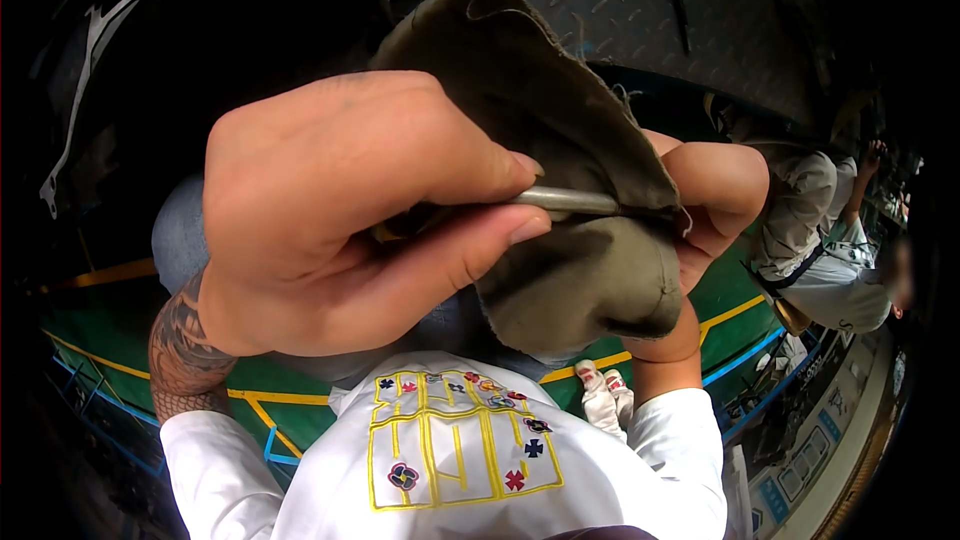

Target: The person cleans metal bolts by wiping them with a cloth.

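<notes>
My left hand [330,210] pinches a thin grey metal rod [570,201] between thumb and forefinger. The rod points right, and its far end goes into a fold of an olive-green cloth [590,285] with frayed edges. Behind the cloth, my right hand [715,190] is closed on it; its fingertips are partly hidden by the fabric. A large flap of the cloth rises above both hands toward the top of the view. Whatever lies inside the fold is out of sight.
Beyond the cloth is a dark diamond-tread metal plate [640,10] with a slim dark rod lying on it. A long metal bracket [90,70] runs along the left. Another person [815,230] is at the right. The green floor [300,425] has yellow lines and blue rails.
</notes>
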### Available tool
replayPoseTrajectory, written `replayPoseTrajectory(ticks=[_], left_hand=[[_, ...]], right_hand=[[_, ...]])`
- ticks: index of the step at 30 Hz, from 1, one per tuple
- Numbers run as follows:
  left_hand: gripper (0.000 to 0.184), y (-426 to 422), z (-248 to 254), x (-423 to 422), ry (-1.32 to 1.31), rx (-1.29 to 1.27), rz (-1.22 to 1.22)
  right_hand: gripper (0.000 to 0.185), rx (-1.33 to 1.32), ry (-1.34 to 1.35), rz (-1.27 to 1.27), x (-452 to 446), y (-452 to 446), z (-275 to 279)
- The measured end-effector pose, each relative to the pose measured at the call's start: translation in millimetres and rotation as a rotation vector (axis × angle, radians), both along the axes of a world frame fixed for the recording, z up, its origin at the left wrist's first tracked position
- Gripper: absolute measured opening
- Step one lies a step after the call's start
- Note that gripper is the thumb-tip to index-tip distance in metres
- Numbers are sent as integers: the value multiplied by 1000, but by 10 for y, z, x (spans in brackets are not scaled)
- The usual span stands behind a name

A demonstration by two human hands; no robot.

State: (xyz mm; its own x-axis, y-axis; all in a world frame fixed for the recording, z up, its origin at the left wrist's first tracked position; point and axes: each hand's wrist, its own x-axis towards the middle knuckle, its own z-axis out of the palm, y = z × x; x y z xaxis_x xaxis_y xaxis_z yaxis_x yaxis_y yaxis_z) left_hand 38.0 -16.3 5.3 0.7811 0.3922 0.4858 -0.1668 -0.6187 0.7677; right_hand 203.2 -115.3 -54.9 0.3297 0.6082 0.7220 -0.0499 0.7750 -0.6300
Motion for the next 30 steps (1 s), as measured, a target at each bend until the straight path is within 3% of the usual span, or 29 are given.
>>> replayPoseTrajectory(ticks=[11, 25, 30], left_hand=[[21, 49, 14, -58, 2, 1, 8], [25, 67, 32, -68, 25, 121, -6], [28, 111, 123, -108, 106, 205, 4]], right_hand=[[45, -52, 144, 63, -125, -11, 51], [39, 76, 371, 248, -212, 35, 38], [42, -29, 312, 199, -200, 27, 22]])
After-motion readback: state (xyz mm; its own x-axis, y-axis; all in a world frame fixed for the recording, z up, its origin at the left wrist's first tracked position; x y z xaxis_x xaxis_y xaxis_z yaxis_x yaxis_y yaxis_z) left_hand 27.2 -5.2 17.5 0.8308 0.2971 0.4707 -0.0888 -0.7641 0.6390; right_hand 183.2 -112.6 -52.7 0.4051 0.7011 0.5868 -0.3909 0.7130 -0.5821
